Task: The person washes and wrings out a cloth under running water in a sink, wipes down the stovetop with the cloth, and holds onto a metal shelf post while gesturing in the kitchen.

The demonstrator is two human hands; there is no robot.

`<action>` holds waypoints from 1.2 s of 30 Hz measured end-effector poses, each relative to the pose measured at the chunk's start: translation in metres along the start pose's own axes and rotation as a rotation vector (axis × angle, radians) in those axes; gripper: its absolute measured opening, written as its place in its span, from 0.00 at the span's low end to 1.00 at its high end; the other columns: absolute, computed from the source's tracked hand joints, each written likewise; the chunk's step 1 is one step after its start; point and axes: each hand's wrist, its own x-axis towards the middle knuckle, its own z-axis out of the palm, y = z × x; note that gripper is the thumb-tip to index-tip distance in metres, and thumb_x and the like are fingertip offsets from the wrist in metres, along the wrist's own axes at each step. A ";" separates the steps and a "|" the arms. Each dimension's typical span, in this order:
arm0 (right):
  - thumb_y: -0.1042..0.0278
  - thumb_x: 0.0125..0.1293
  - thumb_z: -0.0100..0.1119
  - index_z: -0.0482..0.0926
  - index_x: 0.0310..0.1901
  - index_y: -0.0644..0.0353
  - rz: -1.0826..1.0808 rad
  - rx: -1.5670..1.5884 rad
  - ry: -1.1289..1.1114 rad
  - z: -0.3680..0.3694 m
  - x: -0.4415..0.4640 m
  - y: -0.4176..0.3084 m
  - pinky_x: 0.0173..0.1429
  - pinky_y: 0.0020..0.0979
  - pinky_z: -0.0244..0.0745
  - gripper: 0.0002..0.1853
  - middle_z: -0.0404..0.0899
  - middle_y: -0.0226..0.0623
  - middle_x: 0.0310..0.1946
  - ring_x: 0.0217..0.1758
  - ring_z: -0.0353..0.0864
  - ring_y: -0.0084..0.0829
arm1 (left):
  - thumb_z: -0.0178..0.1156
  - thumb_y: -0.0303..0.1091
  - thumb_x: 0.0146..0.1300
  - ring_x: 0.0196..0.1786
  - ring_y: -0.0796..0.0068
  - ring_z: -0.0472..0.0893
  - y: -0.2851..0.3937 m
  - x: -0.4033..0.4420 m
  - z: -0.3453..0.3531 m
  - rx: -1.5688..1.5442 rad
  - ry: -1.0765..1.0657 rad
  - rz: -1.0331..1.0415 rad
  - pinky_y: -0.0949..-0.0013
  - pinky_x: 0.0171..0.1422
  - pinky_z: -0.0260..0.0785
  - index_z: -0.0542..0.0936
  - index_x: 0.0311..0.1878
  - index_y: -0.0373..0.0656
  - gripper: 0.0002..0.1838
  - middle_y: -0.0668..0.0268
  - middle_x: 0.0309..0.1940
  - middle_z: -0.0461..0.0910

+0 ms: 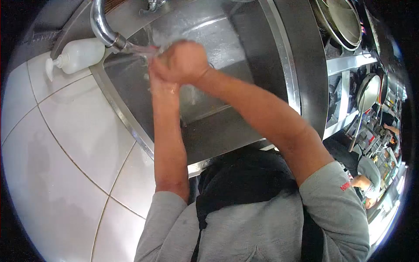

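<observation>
Both hands are over the sink [120, 107], bunched up right in the water [142, 50]. Right hand [190, 59] looks closed and pressed against the left hand [158, 74]. They're blurry, so I can't tell how the fingers sit or whether anything's pinched between them.

Call the far side of the sink 12. What could go wrong, imo, is mostly splash: water's hitting skin side-on and fanning out, so a small tilt could throw it over the rim or the black apron [244, 174]. The left forearm looks wet too, so drips could run down toward the elbow. Knuckles could also clip the metal, since the faucet [102, 26] is close by, around 10 o'clock from the hands. Its neck curves over and the outlet end points roughly toward 4, at them.

Just past that, near 9 o'clock, there's a white soap pump bottle [83, 56] by the sink's corner, in front of the white tiles [78, 131]. Long axis runs about 9 to 3, pump head at the 9 end, nozzle toward 6. A wet elbow or hand could knock it.

Way out around 3 there's a frying pan [369, 91], and a co-worker [371, 174] near 4.
</observation>
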 end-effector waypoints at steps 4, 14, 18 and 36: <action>0.37 0.64 0.60 0.86 0.23 0.53 -0.372 0.077 0.466 0.022 -0.018 -0.004 0.36 0.47 0.82 0.26 0.85 0.44 0.24 0.27 0.86 0.48 | 0.52 0.53 0.79 0.50 0.65 0.84 0.012 0.001 -0.022 -0.114 -0.181 0.013 0.54 0.59 0.79 0.80 0.55 0.42 0.22 0.59 0.49 0.84; 0.42 0.63 0.60 0.86 0.25 0.50 -0.163 -0.044 0.280 0.039 0.013 0.021 0.30 0.48 0.80 0.21 0.86 0.45 0.25 0.26 0.86 0.49 | 0.51 0.50 0.78 0.57 0.59 0.84 0.015 0.022 -0.038 -0.124 -0.278 -0.077 0.48 0.60 0.78 0.80 0.59 0.43 0.22 0.58 0.53 0.85; 0.43 0.64 0.60 0.84 0.25 0.55 -0.142 -0.032 0.257 0.028 0.034 0.021 0.29 0.50 0.80 0.23 0.85 0.44 0.22 0.24 0.85 0.51 | 0.48 0.48 0.80 0.57 0.61 0.84 0.012 -0.014 0.037 -0.095 0.240 -0.083 0.50 0.60 0.79 0.80 0.58 0.43 0.20 0.59 0.52 0.85; 0.42 0.66 0.55 0.87 0.26 0.53 0.039 -0.025 0.096 0.001 0.075 0.040 0.43 0.49 0.83 0.24 0.86 0.49 0.29 0.35 0.88 0.52 | 0.47 0.46 0.82 0.68 0.58 0.78 0.034 -0.016 0.037 -0.086 0.164 0.011 0.51 0.72 0.71 0.75 0.67 0.46 0.21 0.60 0.65 0.79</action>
